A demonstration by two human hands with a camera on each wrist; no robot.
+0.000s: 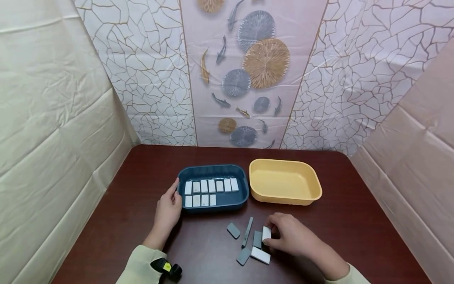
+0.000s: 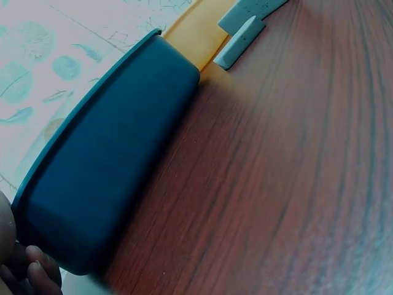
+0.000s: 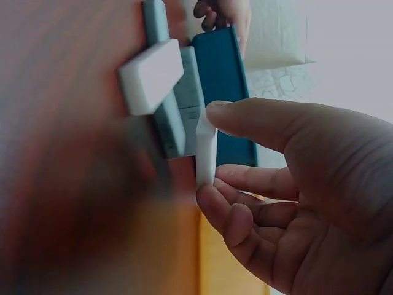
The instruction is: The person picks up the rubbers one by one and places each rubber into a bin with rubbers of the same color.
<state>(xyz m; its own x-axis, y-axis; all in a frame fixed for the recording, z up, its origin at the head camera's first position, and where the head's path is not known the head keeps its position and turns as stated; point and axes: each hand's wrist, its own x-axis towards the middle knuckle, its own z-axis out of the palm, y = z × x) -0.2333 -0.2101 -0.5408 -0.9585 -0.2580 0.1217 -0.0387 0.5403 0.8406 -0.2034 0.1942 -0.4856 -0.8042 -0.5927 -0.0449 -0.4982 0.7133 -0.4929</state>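
My left hand (image 1: 168, 211) holds the left end of a dark blue tray (image 1: 216, 208), its fingers at the rim. Two rows of white eraser-like blocks lie inside the tray. Between thumb and fingertips, my right hand (image 1: 292, 236) pinches a white eraser-like block (image 3: 207, 150) over the table. Beside that hand another white block (image 1: 260, 255) lies among several grey blocks (image 1: 243, 256). One grey piece (image 1: 247, 232) appears long and narrow in the head view. In the left wrist view, curled fingers (image 2: 43, 276) show at the tray's corner.
A yellow tray (image 1: 285, 199) stands right of the blue one, with nothing seen inside. Both stand on a dark reddish-brown table (image 1: 209, 252). Patterned cloth (image 1: 156, 79) hangs behind the table, and pale quilted panels (image 1: 60, 138) flank it.
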